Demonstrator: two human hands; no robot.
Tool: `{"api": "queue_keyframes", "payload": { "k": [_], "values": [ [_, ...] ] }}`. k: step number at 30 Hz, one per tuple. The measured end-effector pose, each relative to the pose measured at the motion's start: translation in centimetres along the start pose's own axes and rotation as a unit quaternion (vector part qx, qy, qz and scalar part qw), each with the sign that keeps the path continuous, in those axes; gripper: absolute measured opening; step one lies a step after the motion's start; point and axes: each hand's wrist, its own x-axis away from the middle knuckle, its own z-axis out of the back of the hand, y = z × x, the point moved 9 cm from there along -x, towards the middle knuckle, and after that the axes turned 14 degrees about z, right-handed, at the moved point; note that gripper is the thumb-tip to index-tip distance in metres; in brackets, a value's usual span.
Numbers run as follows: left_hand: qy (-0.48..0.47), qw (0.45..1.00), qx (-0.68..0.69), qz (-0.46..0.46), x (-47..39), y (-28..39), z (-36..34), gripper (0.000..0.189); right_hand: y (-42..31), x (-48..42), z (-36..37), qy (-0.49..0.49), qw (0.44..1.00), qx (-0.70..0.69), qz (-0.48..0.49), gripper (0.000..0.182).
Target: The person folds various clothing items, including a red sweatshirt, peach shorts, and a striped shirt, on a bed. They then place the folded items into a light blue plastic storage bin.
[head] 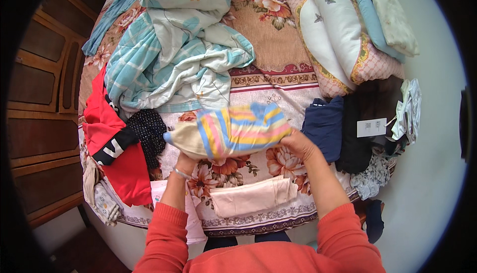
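Observation:
Between my two hands is a small striped knit garment (246, 129) in blue, yellow, pink and cream, slightly blurred and held above the bed. My left hand (188, 159) is under its cream end, with the fingers hidden by the cloth. At the other end, my right hand (298, 142) pinches the striped edge. A folded pale pink cloth (253, 196) lies on the floral bedspread (203, 180) between my forearms. Left of the garment sits a black dotted cloth (146, 133), beside a red garment (125, 176) with a black-and-white band.
A crumpled blue-and-white quilt (179, 57) covers the far left. Pillows (329, 23) lie at the far right. Along the right edge are folded navy clothing (323, 127), a black garment (352, 142) and a white paper tag (371, 127). Wooden cabinets (41, 98) stand left of the bed.

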Motion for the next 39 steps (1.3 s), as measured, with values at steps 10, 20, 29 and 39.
{"api": "queue_keyframes", "payload": {
  "k": [10,20,29,39],
  "values": [
    [0.241,0.958,0.143,0.066,8.7,1.8,3.1,0.042,1.1,6.5,2.3,0.099,0.985,0.121,-0.072,0.018],
    [0.122,0.806,-0.526,-0.242,6.9,13.5,-13.2,0.040,-4.7,3.5,-13.2,-0.002,0.626,0.694,0.356,0.040],
    [0.128,0.797,-0.565,-0.173,1.1,10.3,-10.1,0.048,-0.2,-1.9,-6.0,-0.018,0.611,0.748,0.260,0.051],
    [0.151,0.814,-0.527,-0.195,0.2,9.3,-9.2,0.044,-0.3,-2.6,-3.4,0.034,0.657,0.712,0.244,0.050]
  ]
}}
